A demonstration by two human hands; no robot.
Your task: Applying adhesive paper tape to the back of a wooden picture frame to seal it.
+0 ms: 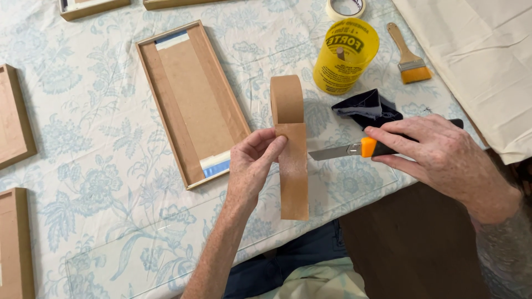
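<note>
Tape: brown paper tape (292,166), matte and flat, a strip hanging off a roll that stands on edge near the middle of the desk (83,138); the roll is the far end, the loose end the near one.
Axis: the strip's long axis runs far to near, its free end cut square past the near desk edge.
Left hand: left hand (252,166) pinches the strip's left edge between thumb and fingers, closed on it.
Right hand: right hand (438,152) is closed around a utility knife (354,149) with an orange and black handle; the grey metal blade points left, its tip just beside the strip's right edge.
Frame: wooden picture frame (191,102) lies back up to the left of the tape, long and rectangular, with a brown board backing and bits of blue tape at both ends.
Far right: yellow cylindrical tub (344,55), a flat brush (409,55) with wooden handle and orange bristles, a dark cloth (366,108).
Surface: desk covered in pale cloth with a blue floral print.
</note>
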